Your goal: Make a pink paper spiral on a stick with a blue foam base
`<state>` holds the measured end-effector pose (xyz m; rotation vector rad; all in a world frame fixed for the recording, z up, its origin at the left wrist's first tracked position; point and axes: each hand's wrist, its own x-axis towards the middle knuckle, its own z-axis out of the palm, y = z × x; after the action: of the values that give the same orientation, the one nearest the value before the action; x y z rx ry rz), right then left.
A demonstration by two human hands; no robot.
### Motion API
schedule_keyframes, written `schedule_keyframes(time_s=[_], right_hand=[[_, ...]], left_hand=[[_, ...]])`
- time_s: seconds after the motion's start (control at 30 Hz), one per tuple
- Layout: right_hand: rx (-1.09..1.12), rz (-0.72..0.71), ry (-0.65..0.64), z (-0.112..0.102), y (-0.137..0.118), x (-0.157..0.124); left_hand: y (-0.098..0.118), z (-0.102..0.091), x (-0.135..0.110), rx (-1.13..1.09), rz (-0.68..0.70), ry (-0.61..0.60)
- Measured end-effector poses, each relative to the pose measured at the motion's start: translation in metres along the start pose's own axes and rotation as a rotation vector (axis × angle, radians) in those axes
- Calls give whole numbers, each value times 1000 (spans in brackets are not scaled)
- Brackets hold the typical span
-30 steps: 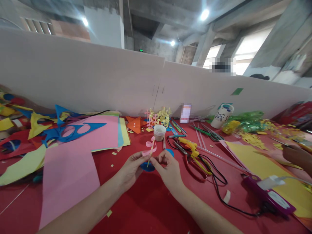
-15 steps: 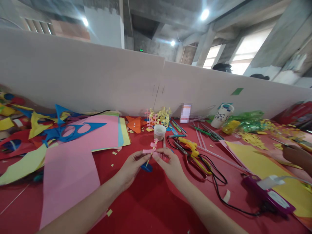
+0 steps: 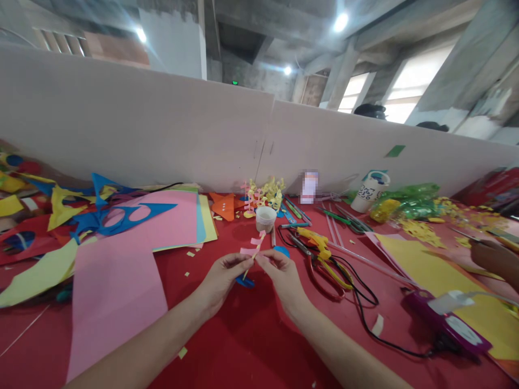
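Between my two hands is a thin pale-yellow stem (image 3: 256, 253) with small pink paper pieces on it, leaning to the right at its top. My left hand (image 3: 227, 278) is closed, with thumb and fingers pinching the stem from the left. My right hand (image 3: 284, 275) pinches at the stem and the pink paper from the other side. A blue paper disc (image 3: 245, 282) shows at the stem's lower end, partly behind the left fingers. Just beyond stands a small whitish cup (image 3: 265, 221), with finished-looking pink and yellow paper plants (image 3: 271, 190) behind it.
Right of my hands lie a yellow glue gun (image 3: 316, 243), red-handled pliers (image 3: 310, 265) and a purple power strip (image 3: 450, 321) with its black cord. Pink paper sheets (image 3: 117, 302) and blue offcuts (image 3: 117, 221) cover the left. Another person's hand (image 3: 492, 259) is at the far right.
The stem has shifted slightly right and leans more. My right hand has drawn a little to the right, and another blue disc shows beyond its fingers. Two pink strips now stand out on the stem's left.
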<state>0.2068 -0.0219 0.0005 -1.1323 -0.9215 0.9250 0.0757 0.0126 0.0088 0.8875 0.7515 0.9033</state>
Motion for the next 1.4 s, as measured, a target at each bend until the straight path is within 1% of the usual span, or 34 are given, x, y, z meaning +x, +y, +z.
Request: schedule_keyframes(time_s=[0.27,0.47,0.67,0.83,1.0,1.17,1.27,1.4], right_hand=[[85,34,22,3,3,-4],[102,49,45,5,0,-4],[75,25,-30,5,-4,-4],[82,31,-50,5,-5,-4],[77,2,-22,6,-3,-4],[25,-4,-23,3,-1,0],[-68,-36,-61,-3,-3,5],[-132,-86,-129,-13,-8,11]], left_hand=[[0,2,0,-9,7,0],[-1,2,0,-37,3,16],[0,2,0,-60,19,33],[1,3,-2,13,41,-36],[1,2,-1,70,66,-35],[3,-1,-1,228,127,4],[6,-2,0,263,156,16],[9,-4,4,346,217,82]])
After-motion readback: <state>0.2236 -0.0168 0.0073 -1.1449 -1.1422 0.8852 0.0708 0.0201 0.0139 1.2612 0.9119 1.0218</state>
